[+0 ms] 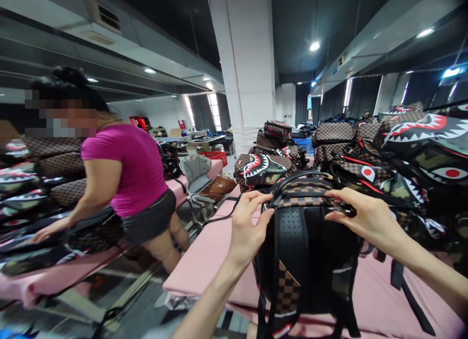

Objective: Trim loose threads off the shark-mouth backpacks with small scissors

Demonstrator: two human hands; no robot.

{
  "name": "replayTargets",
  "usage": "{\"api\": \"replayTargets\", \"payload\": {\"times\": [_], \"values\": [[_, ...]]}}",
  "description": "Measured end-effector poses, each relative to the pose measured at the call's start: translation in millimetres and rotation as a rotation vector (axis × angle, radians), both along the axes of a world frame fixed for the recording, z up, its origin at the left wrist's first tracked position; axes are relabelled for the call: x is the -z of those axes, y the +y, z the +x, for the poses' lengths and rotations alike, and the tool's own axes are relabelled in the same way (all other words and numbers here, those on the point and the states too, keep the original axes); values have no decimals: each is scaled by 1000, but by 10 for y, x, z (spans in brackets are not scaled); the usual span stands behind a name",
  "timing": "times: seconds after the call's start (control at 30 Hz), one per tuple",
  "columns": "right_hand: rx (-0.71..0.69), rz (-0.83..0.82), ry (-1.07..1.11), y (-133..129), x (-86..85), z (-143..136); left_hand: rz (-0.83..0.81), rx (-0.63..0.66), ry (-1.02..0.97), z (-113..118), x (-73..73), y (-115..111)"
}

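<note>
A black backpack (314, 251) with brown checkered trim stands upright in front of me on the pink-covered table (208, 251), its strap side turned toward me. My left hand (252, 217) pinches its top left edge near the shoulder strap (290, 227). On the opposite top corner, my right hand (360, 209) grips the upper edge between thumb and fingers. A thin black carry handle (303, 174) arches over the top between both hands. Black webbing straps hang from the lower part of the backpack.
Piled backpacks (387, 173) with shark-mouth prints cover the right and far side of the table. A co-worker in a magenta shirt (127, 168) leans over another pink table at left. A grey chair (199, 178) and a white pillar (243, 61) stand beyond.
</note>
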State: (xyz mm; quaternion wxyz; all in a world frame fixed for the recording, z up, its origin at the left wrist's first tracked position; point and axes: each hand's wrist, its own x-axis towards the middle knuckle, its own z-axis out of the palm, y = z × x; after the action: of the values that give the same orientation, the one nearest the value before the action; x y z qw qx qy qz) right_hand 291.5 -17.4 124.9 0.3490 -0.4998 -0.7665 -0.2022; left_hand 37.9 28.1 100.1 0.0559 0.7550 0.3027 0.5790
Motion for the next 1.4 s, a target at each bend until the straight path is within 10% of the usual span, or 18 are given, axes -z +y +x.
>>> {"api": "replayTargets", "payload": {"times": [0.23, 0.73, 1.4], "values": [[-66, 167, -43, 16, 4, -47, 171, -237, 472, 303, -209, -152], [-147, 420, -184, 202, 93, -75, 127, -374, 825, 486, -406, -104], [-182, 416, -208, 228, 14, -142, -63, -131, 389, 384, -321, -43]]}}
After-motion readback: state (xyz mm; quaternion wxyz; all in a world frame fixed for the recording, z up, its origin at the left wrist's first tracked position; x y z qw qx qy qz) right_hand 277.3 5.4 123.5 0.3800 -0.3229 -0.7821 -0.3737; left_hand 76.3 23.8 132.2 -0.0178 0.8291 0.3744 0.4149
